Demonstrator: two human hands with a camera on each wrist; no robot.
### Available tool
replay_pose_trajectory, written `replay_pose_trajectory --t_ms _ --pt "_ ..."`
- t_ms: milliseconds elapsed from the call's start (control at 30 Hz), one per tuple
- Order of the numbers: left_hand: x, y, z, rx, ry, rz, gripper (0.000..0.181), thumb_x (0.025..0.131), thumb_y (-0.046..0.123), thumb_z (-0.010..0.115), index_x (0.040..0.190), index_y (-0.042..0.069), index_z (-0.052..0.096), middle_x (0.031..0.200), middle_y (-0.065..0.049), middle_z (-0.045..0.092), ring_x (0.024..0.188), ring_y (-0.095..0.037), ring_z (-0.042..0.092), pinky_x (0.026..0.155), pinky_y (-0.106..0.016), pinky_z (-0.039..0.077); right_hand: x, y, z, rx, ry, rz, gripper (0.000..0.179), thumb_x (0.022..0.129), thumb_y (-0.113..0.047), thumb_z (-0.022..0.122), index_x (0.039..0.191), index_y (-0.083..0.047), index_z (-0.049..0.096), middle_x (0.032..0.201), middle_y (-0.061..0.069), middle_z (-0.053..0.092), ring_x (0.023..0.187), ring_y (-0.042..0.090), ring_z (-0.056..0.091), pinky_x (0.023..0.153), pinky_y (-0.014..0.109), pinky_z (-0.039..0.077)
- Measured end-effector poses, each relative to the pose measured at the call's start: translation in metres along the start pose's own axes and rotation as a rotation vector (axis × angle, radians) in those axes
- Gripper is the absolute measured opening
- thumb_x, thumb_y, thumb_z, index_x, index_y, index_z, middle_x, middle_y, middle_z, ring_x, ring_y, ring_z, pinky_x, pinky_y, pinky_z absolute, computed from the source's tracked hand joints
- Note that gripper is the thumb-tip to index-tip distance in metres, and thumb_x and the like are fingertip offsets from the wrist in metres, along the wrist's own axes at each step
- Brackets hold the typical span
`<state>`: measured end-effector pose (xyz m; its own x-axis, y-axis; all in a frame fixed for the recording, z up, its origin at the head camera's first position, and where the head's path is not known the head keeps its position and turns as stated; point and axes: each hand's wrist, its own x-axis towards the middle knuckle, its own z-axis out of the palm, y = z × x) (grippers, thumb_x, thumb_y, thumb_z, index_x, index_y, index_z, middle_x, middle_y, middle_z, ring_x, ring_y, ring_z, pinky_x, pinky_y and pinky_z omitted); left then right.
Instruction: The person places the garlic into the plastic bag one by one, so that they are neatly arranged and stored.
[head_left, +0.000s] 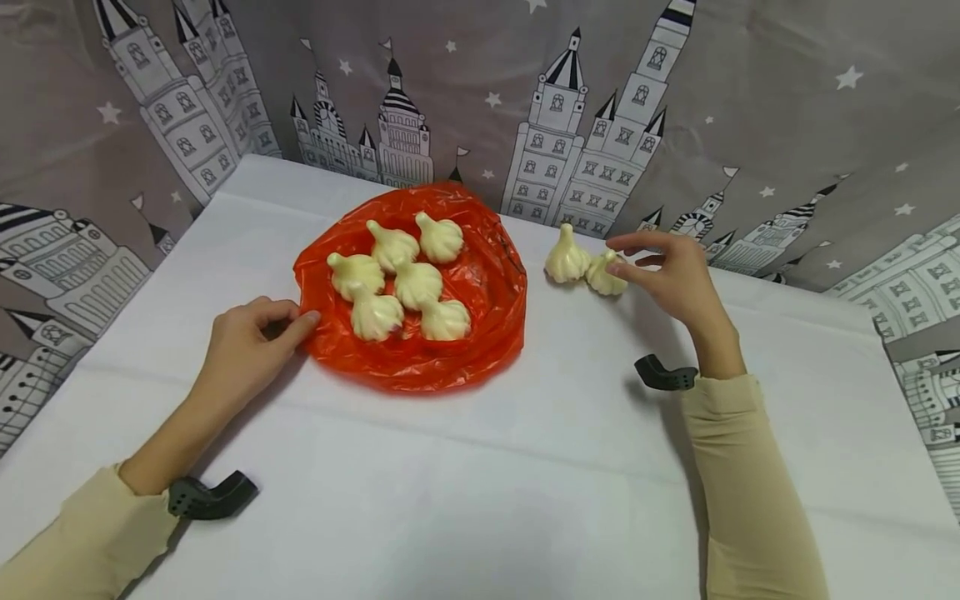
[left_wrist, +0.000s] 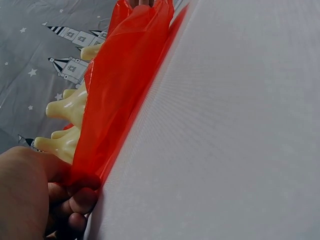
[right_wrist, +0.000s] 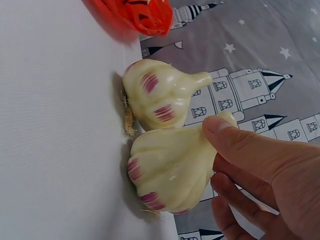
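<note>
A crinkled red plastic bag [head_left: 397, 367] lies spread on the table, its mouth facing up, with several cream garlic bulbs [head_left: 417, 285] inside. At its left edge my left hand [head_left: 251, 342] pinches the plastic between thumb and fingers; the left wrist view shows the bag's red side [left_wrist: 120, 95] rising from that grip. To the right of the bag, two more bulbs stand side by side. My right hand [head_left: 678, 275] pinches the neck of the nearer garlic bulb [right_wrist: 172, 167], which has purple streaks. The other bulb [right_wrist: 160, 95] stands against it, untouched by the fingers.
A white cloth [head_left: 450, 492] covers the table. Behind it hangs a grey backdrop [head_left: 480, 100] printed with castles and stars. A black wrist device [head_left: 213, 496] is on the left arm and another black device [head_left: 666, 373] on the right.
</note>
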<state>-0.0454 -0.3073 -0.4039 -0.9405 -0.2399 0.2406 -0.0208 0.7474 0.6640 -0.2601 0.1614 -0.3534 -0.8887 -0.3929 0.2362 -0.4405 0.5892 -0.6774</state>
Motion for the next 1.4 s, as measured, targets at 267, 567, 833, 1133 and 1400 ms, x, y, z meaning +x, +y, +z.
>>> replay_pose_trajectory --t_ms 267,567,833,1133,1400 --pt "-0.001 0.003 0.0 -0.023 0.012 0.018 0.021 0.101 0.022 0.071 0.089 0.005 0.073 0.08 -0.012 0.059 0.075 -0.013 0.046 0.067 -0.021 0.035 0.003 0.0 0.005 0.02 0.007 -0.019 0.025 0.091 -0.012 0.083 0.116 -0.007 0.081 0.118 0.012 0.077 0.109 0.008 0.065 0.089 0.016 0.054" --pt "-0.001 0.002 0.001 -0.03 0.014 0.019 0.021 0.1 0.021 0.072 0.087 0.006 0.072 0.078 -0.011 0.058 0.074 -0.013 0.046 0.066 -0.022 0.035 0.001 0.001 0.006 -0.016 0.019 -0.011 0.019 0.091 -0.011 0.083 0.11 -0.006 0.081 0.114 0.013 0.077 0.106 0.007 0.064 0.098 0.045 0.057" --pt "-0.001 0.002 0.002 -0.025 0.003 0.006 0.021 0.101 0.022 0.072 0.087 0.005 0.072 0.079 -0.011 0.057 0.075 -0.016 0.046 0.066 -0.021 0.035 -0.001 0.0 0.001 -0.068 0.03 -0.009 0.018 0.09 -0.014 0.085 0.107 -0.008 0.083 0.109 0.013 0.078 0.103 0.015 0.068 0.094 0.031 0.057" --pt "-0.001 0.002 0.001 -0.024 -0.007 -0.004 0.021 0.101 0.023 0.071 0.089 0.005 0.073 0.08 -0.011 0.058 0.076 -0.017 0.046 0.066 -0.021 0.036 -0.004 -0.003 -0.01 -0.081 0.093 -0.012 0.021 0.086 -0.015 0.089 0.104 -0.006 0.084 0.107 0.016 0.079 0.094 0.003 0.067 0.087 0.021 0.055" --pt "-0.001 0.001 0.001 -0.018 -0.013 -0.009 0.022 0.101 0.024 0.071 0.09 0.005 0.074 0.081 -0.011 0.059 0.077 -0.018 0.047 0.067 -0.021 0.036 -0.007 -0.007 -0.021 -0.053 0.152 0.019 0.024 0.086 -0.019 0.09 0.105 -0.005 0.084 0.102 0.001 0.081 0.089 -0.004 0.065 0.081 0.013 0.052"
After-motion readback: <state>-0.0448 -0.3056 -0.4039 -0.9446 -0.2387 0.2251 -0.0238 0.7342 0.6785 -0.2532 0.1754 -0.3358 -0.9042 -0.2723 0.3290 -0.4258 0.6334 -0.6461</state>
